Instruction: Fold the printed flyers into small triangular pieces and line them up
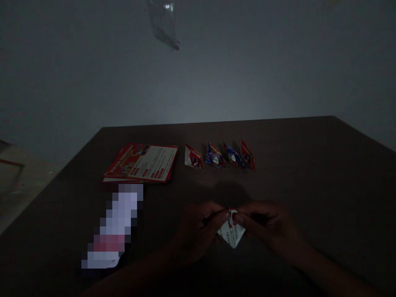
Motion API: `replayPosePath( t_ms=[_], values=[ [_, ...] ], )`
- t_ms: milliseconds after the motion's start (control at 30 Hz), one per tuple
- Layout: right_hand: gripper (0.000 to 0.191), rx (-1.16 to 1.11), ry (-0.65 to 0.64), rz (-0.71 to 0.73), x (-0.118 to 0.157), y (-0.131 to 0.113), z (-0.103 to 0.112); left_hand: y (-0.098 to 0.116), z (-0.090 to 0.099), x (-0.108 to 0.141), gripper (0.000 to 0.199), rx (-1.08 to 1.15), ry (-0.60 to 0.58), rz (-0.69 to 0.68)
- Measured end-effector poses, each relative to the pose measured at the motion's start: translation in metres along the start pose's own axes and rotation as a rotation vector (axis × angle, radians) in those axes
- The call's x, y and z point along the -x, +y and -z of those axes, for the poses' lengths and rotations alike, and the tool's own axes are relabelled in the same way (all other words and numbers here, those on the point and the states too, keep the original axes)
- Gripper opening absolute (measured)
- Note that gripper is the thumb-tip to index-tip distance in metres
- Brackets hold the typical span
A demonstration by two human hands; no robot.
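Got the paper [234, 238] pinched at its far end, left hand [195, 235] and right hand [278, 232] equally close, point aimed near.

1. Stack of red-bordered printed sheets [142, 163]: on the dark tabletop [293, 185].
2. Four folded paper diamonds [215, 156]: in a row right of the stack.
3. Left hand [201, 231] and right hand [272, 227]: nearer than the stack and to its right, both pinching a whitish folded paper piece [232, 235].
4. Bright oblong object [113, 227] (pixelated): just nearer than the stack.
5. Clear plastic bag [163, 22]: above the stack, against the wall [262, 62].
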State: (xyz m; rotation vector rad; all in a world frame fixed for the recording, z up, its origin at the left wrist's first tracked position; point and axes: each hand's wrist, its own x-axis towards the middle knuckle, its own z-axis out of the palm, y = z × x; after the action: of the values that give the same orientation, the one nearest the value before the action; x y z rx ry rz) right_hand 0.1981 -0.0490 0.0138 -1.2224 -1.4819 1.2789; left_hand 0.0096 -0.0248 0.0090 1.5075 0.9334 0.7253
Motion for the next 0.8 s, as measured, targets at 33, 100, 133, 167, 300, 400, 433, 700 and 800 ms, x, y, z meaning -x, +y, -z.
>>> replayPosePath(
  t_ms=[33, 100, 133, 167, 300, 400, 433, 700, 800],
  values=[
    [0.015, -0.018, 0.007, 0.004, 0.0001, 0.0002, -0.0009, 0.0, 0.0002, -0.0002, 0.025, -0.013, -0.007, -0.002],
    [0.011, -0.04, 0.024, 0.023, 0.0001, 0.0004, -0.0021, 0.001, 0.0006, -0.001, 0.025, -0.061, -0.015, -0.02],
    [0.009, -0.039, 0.032, 0.032, 0.0, 0.0005, -0.0023, 0.0018, 0.0006, -0.0015, 0.024, -0.094, -0.011, -0.041],
    [0.009, -0.027, 0.035, 0.04, -0.0001, 0.0006, -0.0023, 0.0027, 0.0005, -0.0021, 0.024, -0.129, -0.002, -0.069],
    [0.009, 0.023, 0.023, 0.064, -0.0011, 0.0004, -0.0007, 0.0048, 0.0002, -0.004, 0.023, -0.203, 0.022, -0.164],
    [0.01, 0.049, 0.031, 0.097, -0.0015, -0.0008, -0.0001, 0.0044, 0.0007, -0.0046, 0.022, -0.184, 0.035, -0.224],
    [0.009, 0.057, 0.037, 0.104, -0.0014, -0.0013, -0.0002, 0.0039, 0.0009, -0.0045, 0.021, -0.176, 0.041, -0.24],
    [0.008, 0.023, 0.053, 0.121, -0.0018, -0.0007, -0.0012, 0.0016, 0.0016, -0.0024, 0.021, -0.185, 0.049, -0.265],
    [0.008, 0.012, 0.06, 0.111, -0.0025, -0.0005, -0.0011, 0.0027, 0.002, -0.0031, 0.022, -0.18, 0.059, -0.268]
  ],
)
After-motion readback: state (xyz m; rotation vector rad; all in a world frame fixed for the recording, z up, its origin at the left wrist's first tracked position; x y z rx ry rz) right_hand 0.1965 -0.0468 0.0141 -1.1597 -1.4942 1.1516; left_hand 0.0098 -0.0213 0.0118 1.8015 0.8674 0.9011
